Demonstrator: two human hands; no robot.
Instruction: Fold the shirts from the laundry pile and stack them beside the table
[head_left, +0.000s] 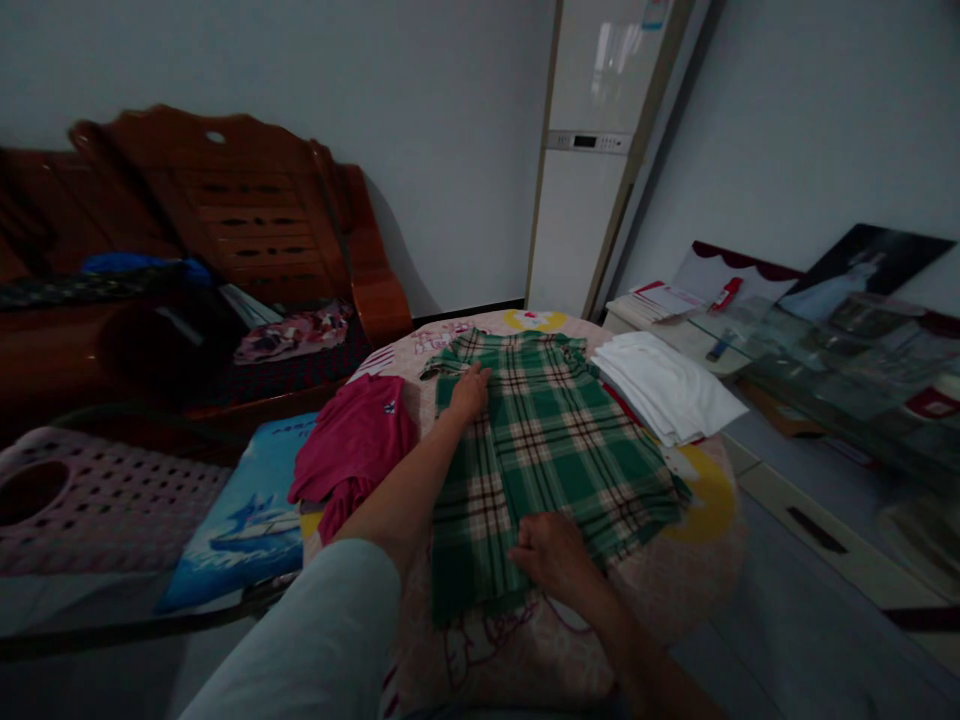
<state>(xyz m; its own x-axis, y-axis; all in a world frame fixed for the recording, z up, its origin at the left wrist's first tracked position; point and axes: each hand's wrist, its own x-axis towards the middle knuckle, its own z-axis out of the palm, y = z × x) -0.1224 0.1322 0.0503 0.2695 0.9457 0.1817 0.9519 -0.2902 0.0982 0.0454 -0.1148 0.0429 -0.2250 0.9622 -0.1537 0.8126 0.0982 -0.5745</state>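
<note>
A green plaid shirt [559, 440] lies spread flat on a round table covered with a pink patterned cloth [697, 540]. My left hand [469, 390] reaches far forward and rests flat on the shirt near its collar end, fingers stretched out. My right hand [551, 555] presses on the near hem of the shirt, fingers curled down onto the fabric. A crumpled magenta shirt [356, 445] lies to the left of the plaid one. A folded white garment [667, 385] sits at the table's far right.
A carved wooden bench [225, 230] with clothes on it stands at the left. Near it are a pink perforated stool [97, 500] and a blue cushion [240, 510]. A tall white appliance [592, 160] stands in the corner. A glass-topped counter [825, 360] with papers runs along the right.
</note>
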